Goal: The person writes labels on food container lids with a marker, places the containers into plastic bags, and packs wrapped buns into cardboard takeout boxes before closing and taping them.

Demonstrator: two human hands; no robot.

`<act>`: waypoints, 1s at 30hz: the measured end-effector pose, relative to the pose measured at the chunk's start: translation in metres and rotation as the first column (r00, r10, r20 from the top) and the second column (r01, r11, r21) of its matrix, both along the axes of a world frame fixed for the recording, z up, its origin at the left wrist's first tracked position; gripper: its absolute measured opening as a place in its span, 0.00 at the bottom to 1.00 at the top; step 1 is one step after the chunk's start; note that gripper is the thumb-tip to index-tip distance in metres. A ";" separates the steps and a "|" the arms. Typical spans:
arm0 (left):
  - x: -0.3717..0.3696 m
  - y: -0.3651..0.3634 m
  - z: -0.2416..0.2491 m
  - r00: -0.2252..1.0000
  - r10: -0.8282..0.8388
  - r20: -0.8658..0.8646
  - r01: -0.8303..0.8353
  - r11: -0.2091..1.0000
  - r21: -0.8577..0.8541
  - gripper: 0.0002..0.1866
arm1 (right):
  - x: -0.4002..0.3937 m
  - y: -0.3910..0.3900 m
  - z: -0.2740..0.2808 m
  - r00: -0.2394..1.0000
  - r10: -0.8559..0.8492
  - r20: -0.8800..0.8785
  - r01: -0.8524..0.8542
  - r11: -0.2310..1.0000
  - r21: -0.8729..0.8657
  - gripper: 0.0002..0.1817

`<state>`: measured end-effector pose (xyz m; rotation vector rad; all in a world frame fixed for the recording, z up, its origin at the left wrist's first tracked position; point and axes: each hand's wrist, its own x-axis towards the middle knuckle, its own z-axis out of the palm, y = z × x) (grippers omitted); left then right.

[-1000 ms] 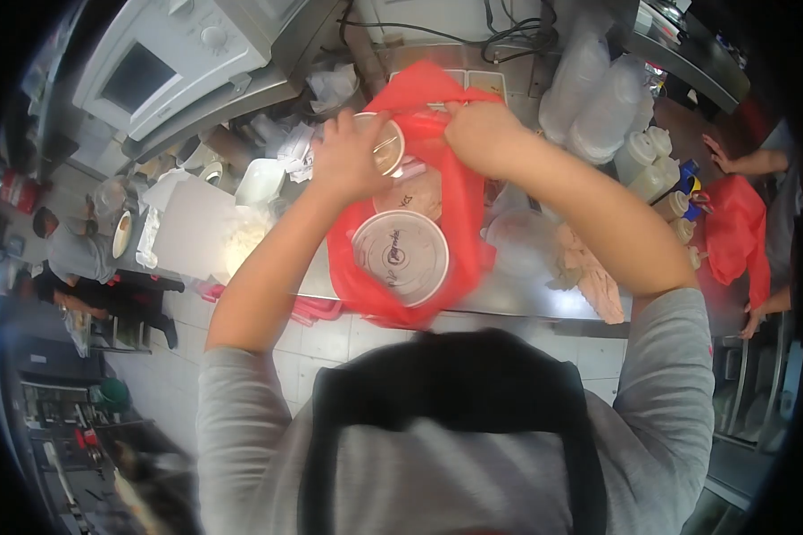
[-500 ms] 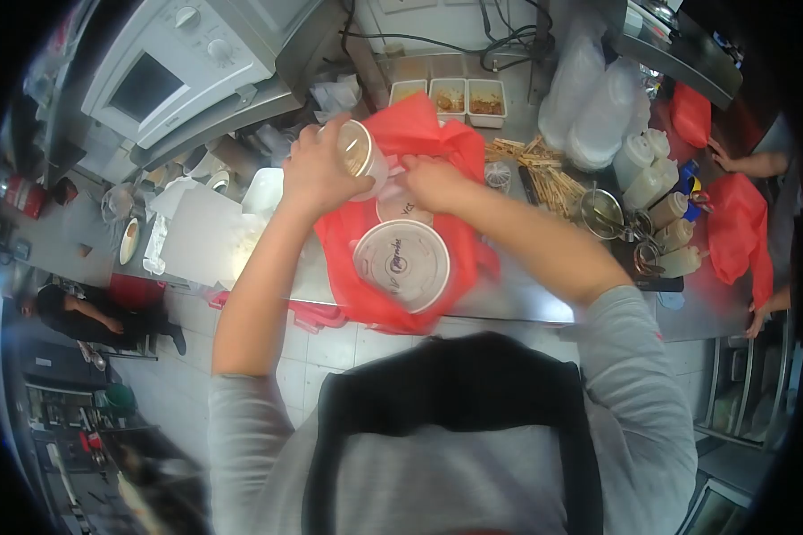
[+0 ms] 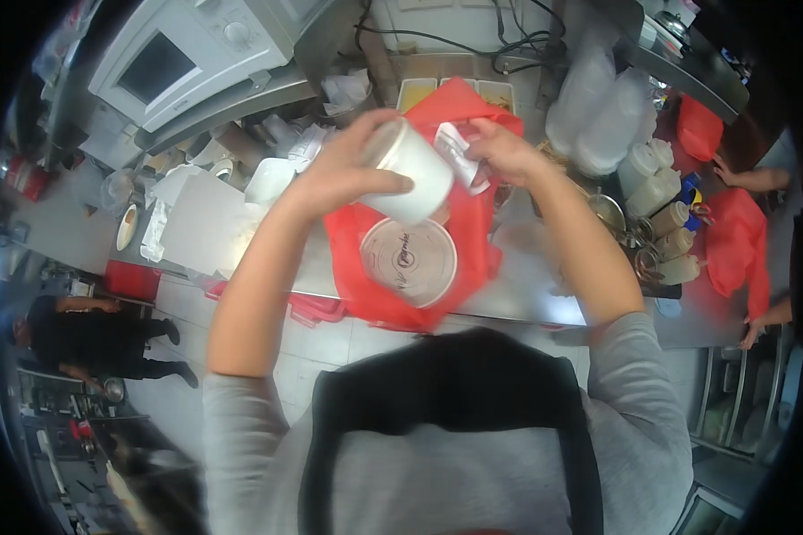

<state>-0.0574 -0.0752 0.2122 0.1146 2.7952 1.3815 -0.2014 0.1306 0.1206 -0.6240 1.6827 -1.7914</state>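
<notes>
While my left hand (image 3: 343,174) holds a white tub (image 3: 412,174) tilted on its side above the red bag (image 3: 473,241), its fingers are clamped around the tub's wall. My right hand (image 3: 504,152) is just to the right of it, fingers pinched together on a small white slip of paper (image 3: 459,153) at the bag's far rim. Below both hands, down in the open bag, sits a larger round container with a printed lid (image 3: 408,260), upright on the steel worktop (image 3: 526,299). Far left on a shelf stands a white microwave (image 3: 192,53). To the right of the bag are stacked clear tubs (image 3: 598,107) and a cluster of squeeze bottles (image 3: 660,205). At the far right edge another person's hand (image 3: 727,169) rests near a second red bag (image 3: 732,236).
</notes>
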 end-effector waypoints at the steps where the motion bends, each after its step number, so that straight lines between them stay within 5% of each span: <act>1: -0.003 0.009 -0.002 0.992 -0.067 0.104 0.057 0.993 0.104 0.43 | -0.001 0.012 0.008 1.000 0.006 -0.009 -0.006 0.996 0.084 0.26; 5: -0.046 0.012 -0.044 0.962 -0.069 0.264 -0.001 0.966 0.257 0.47 | -0.005 0.042 0.012 0.990 0.110 0.084 -0.087 0.967 -0.240 0.25; 7: -0.058 0.003 -0.059 0.985 0.088 0.145 -0.042 0.954 -0.296 0.49 | -0.005 0.057 0.006 0.976 0.154 0.157 -0.079 0.911 -0.405 0.24; 9: -0.066 0.016 -0.070 0.983 0.172 0.067 -0.089 0.758 -0.646 0.52 | -0.001 0.083 0.010 0.952 0.240 0.191 -0.109 0.846 -0.521 0.21; 16: -0.046 0.033 -0.096 0.991 0.078 -0.107 -0.132 0.620 -0.774 0.50 | 0.017 0.117 0.014 0.934 0.267 0.237 -0.082 0.807 -0.585 0.21; 19: -0.018 0.064 -0.023 0.949 -0.223 -0.225 0.163 0.952 -0.258 0.45 | 0.033 0.124 0.020 0.922 0.313 0.228 -0.111 0.778 -0.618 0.20; 22: -0.019 0.107 -0.021 0.872 -0.318 -0.372 0.449 0.823 0.349 0.43 | 0.053 0.125 0.024 0.926 0.295 0.235 -0.107 0.803 -0.586 0.18; 23: -0.012 0.122 -0.015 0.898 -0.328 -0.295 0.429 0.802 0.416 0.42 | 0.062 0.127 0.028 0.960 0.205 0.190 -0.070 0.835 -0.546 0.17; 25: 0.005 0.151 -0.014 0.938 -0.239 -0.252 0.329 0.844 0.424 0.38 | 0.080 0.140 0.037 0.979 -0.175 -0.103 0.118 0.901 -0.417 0.17; 26: 0.010 0.164 -0.020 0.941 -0.195 -0.277 0.311 0.820 0.480 0.33 | 0.088 0.150 0.040 0.892 -0.337 -0.301 0.219 0.905 -0.364 0.17; 28: 0.007 0.164 -0.044 0.917 -0.264 -0.299 0.315 0.939 0.137 0.28 | 0.113 0.173 0.046 0.791 -0.444 -0.422 0.311 0.884 -0.349 0.13; 29: 0.005 0.168 -0.053 0.907 -0.289 -0.308 0.289 0.956 -0.046 0.26 | 0.125 0.190 0.052 0.646 -0.502 -0.575 0.413 0.863 -0.290 0.11; 30: 0.008 0.177 -0.059 0.904 -0.254 -0.344 0.277 0.961 0.018 0.23 | 0.135 0.208 0.057 0.483 -0.510 -0.712 0.509 0.825 -0.246 0.09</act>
